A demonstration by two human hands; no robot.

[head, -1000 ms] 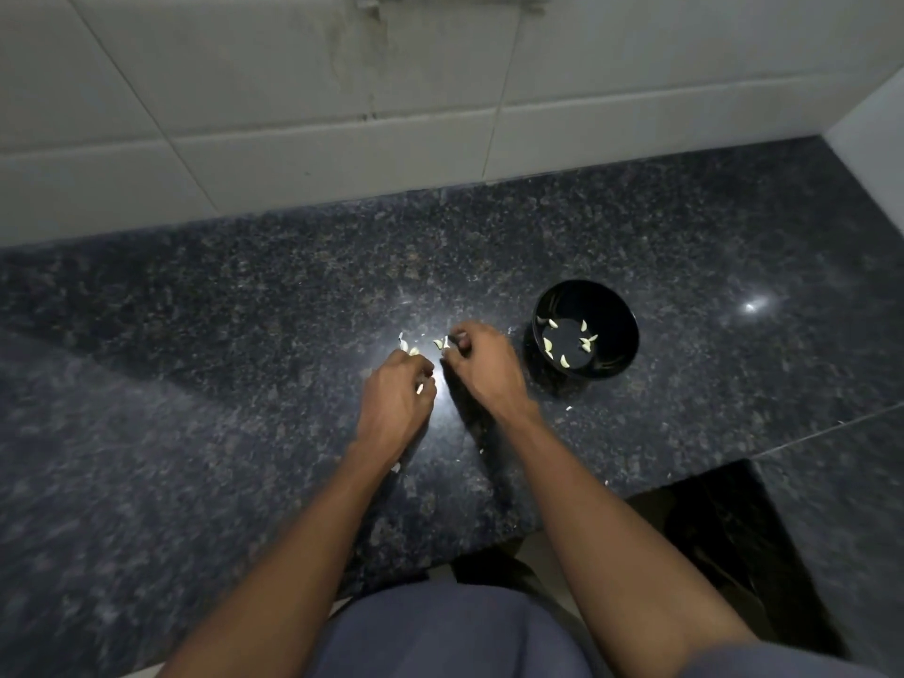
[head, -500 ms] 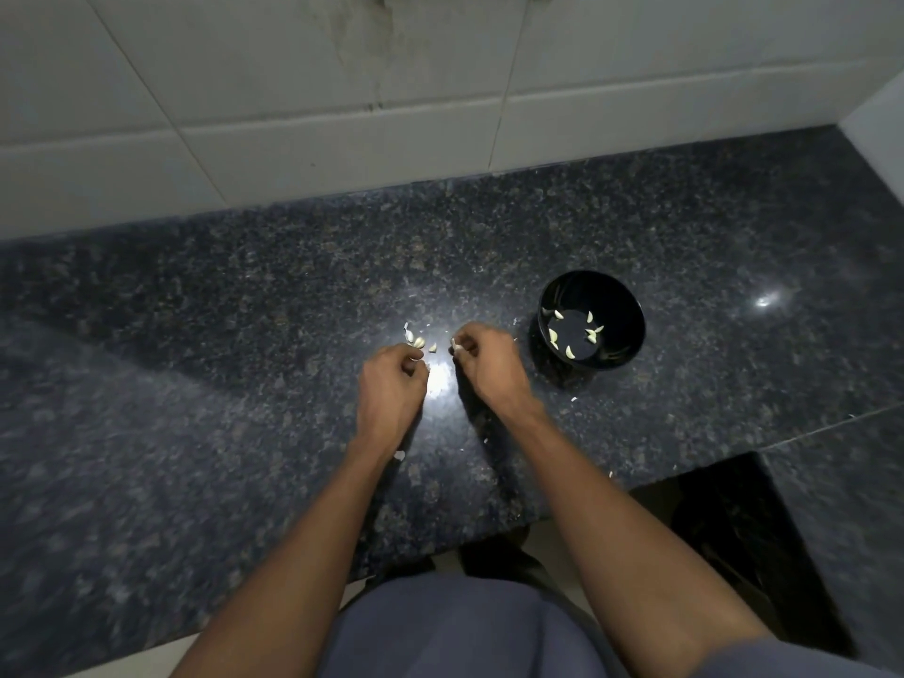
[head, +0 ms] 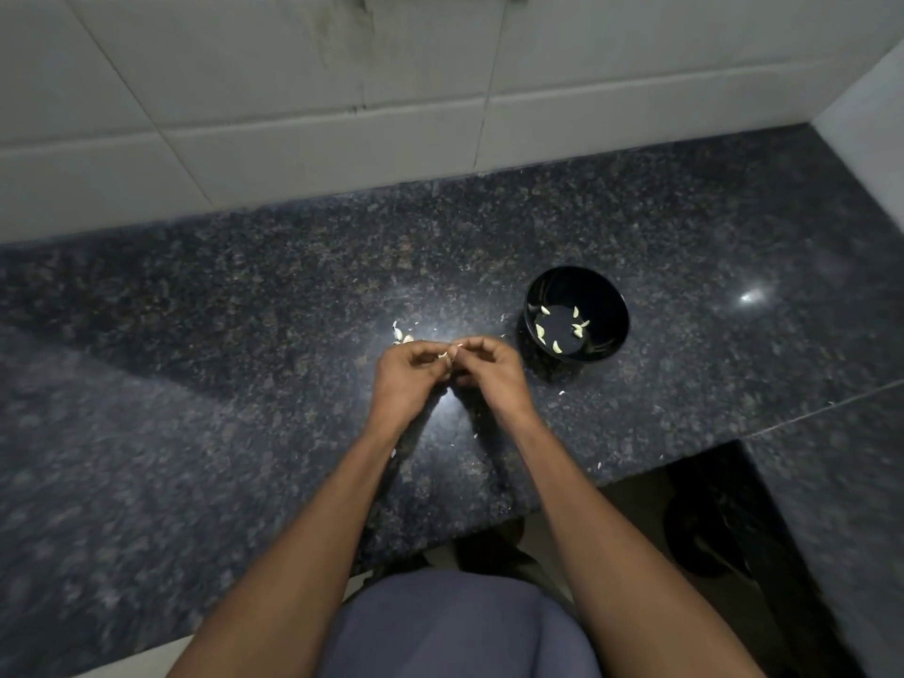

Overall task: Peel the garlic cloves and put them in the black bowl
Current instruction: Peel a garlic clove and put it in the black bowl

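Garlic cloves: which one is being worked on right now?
The clove pinched between the left hand and right hand; others lie in the bowl or on the counter.

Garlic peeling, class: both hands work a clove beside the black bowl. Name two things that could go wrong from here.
1. The clove, pinched between the left hand and the right hand over the counter, could slip and fall outside the bowl.
2. Bits of skin already lie near the bowl, so more could land among the peeled cloves.
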